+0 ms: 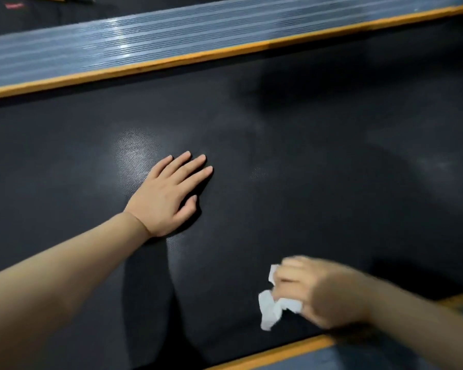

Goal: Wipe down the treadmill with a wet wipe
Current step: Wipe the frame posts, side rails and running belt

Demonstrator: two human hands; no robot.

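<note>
On the treadmill belt [305, 161] the left hand [169, 198] lay flat, fingers straight — the right hand [324, 292], blurred, gripped a crumpled white wet wipe [273, 308] near the belt's orange near edge.

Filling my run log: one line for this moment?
left hand flat on belt | right hand grips wipe | near orange edge

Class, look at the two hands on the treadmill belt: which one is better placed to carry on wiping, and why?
The right hand: its grip already holds the crumpled wet wipe over the belt. The left hand lies flat on the belt, empty.
</note>
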